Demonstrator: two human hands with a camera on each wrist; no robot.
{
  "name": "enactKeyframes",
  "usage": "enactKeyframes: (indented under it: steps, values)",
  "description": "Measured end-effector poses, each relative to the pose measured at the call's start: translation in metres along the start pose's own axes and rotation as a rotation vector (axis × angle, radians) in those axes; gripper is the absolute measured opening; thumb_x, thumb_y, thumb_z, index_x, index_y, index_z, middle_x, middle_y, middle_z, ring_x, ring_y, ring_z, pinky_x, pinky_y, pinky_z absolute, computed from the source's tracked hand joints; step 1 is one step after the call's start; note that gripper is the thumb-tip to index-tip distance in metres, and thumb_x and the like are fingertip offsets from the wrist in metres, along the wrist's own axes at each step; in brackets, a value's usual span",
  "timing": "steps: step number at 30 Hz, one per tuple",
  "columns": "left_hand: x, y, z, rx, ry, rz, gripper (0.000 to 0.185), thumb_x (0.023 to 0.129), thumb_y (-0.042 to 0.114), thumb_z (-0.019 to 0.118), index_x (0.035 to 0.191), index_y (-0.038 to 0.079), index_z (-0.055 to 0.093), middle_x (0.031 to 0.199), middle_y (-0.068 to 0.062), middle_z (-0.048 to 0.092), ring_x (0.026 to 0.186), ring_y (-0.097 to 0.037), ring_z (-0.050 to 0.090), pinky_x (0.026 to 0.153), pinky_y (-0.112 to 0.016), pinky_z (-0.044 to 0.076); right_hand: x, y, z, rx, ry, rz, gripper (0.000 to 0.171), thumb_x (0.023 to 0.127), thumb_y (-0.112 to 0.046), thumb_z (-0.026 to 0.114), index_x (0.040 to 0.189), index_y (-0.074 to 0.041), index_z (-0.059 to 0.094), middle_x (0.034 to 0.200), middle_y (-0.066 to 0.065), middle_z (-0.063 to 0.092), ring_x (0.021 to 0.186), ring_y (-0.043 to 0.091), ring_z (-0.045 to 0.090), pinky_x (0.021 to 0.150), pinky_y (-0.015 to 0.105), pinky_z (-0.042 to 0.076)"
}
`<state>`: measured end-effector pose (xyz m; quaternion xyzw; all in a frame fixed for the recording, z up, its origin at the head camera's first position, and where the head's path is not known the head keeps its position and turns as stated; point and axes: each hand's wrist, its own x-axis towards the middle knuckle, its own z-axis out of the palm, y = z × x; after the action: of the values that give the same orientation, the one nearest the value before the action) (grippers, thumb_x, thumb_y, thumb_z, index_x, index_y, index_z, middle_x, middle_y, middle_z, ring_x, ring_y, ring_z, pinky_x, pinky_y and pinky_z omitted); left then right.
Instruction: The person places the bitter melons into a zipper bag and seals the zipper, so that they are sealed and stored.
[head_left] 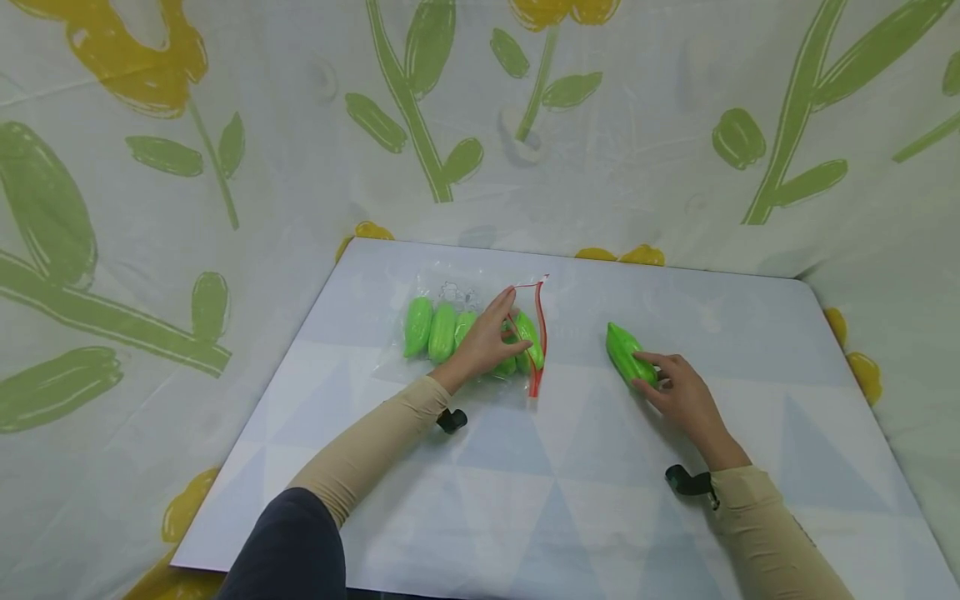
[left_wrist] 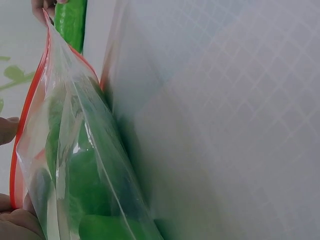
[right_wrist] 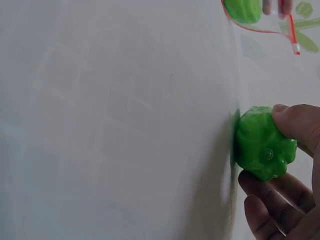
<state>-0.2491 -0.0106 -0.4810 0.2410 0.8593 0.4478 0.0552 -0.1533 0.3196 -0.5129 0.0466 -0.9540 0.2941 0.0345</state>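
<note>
A clear zip bag with a red seal lies on the table, several glossy green bitter melons inside it. My left hand is at the bag's mouth, fingers and thumb spread apart. In the left wrist view its fingers hold the bag by the red seal, and the mouth gapes. To the right of the bag, my right hand grips one loose bitter melon at its near end. The right wrist view has the thumb on one side of this ridged melon and fingertips below it.
A white and pale-blue patterned table bears everything. Curtain-like cloth with green leaves and yellow flowers surrounds it at the back and sides. Dark wrist cameras sit by both sleeves.
</note>
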Motion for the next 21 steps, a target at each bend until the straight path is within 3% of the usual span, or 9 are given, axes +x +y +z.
enactKeyframes:
  steps: [13, 21]
  values:
    - [0.0009, -0.0011, 0.0011, 0.002, 0.006, 0.015, 0.092, 0.08, 0.022, 0.073, 0.149, 0.005, 0.014, 0.155, -0.006, 0.01, 0.114, -0.019, 0.053, 0.085, -0.017, 0.049, 0.0004, -0.0013, 0.0018, 0.042, 0.031, -0.027, 0.047, 0.086, -0.028, 0.067, 0.128, -0.012, 0.056, 0.111, 0.016, 0.049, 0.087, 0.03, 0.058, 0.069, 0.042, 0.052]
    - [0.0004, -0.0016, 0.0007, 0.0, 0.007, 0.006, 0.093, 0.081, 0.023, 0.073, 0.15, 0.01, 0.013, 0.156, 0.003, 0.008, 0.117, -0.02, 0.05, 0.085, -0.017, 0.049, 0.0017, -0.0039, 0.0064, 0.077, 0.05, -0.072, 0.046, 0.086, -0.026, 0.067, 0.128, -0.012, 0.056, 0.108, 0.015, 0.049, 0.085, 0.029, 0.058, 0.071, 0.043, 0.053]
